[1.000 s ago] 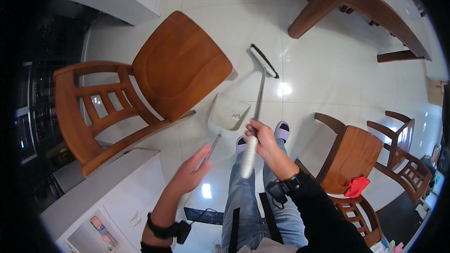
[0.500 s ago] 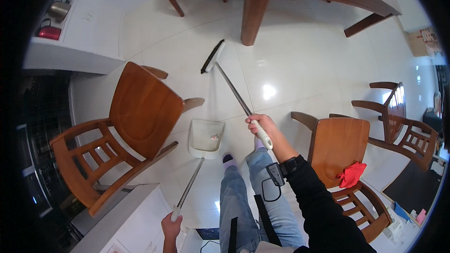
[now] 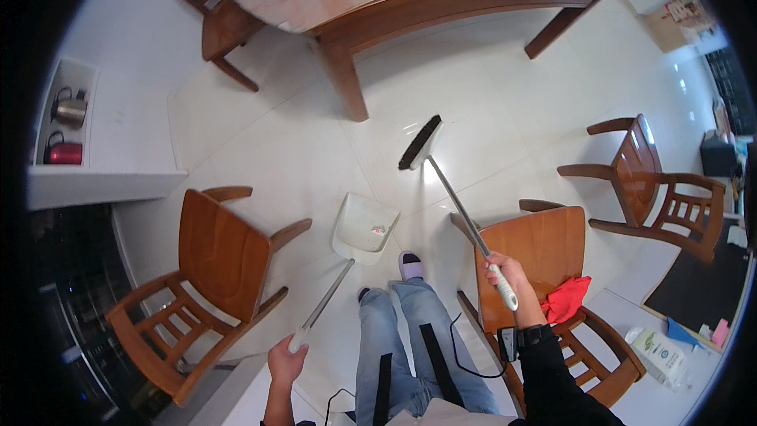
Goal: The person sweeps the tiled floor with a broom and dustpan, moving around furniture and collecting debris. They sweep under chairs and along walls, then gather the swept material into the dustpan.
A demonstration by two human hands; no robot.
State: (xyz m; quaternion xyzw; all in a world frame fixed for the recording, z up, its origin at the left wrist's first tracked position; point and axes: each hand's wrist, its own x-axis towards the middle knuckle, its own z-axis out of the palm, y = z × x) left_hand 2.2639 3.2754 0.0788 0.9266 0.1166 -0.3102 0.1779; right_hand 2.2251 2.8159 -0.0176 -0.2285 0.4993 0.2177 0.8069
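Observation:
My right hand [image 3: 507,272] is wrapped round the white grip of a broom [image 3: 455,191]. Its dark-bristled head slants above the pale tiles ahead of me, near a table leg; whether the bristles touch the tiles I cannot tell. In my left hand [image 3: 287,359] is the white handle end of a long-handled dustpan [image 3: 365,225]. The pan lies in front of my feet, its open side facing away from me. A small scrap with red on it [image 3: 379,229] sits inside the pan. Broom head and pan are apart.
A wooden chair [image 3: 225,256] stands left, another [image 3: 528,256] right with a red cloth [image 3: 565,300] on its seat. Farther right is a third chair [image 3: 635,166]. A wooden table [image 3: 473,0] spans the far side, a chair [image 3: 225,31] at its left end.
The broom head has swung right and nearer to me. The dustpan has shifted slightly right. My view has turned, bringing more of the table in; my feet have changed position.

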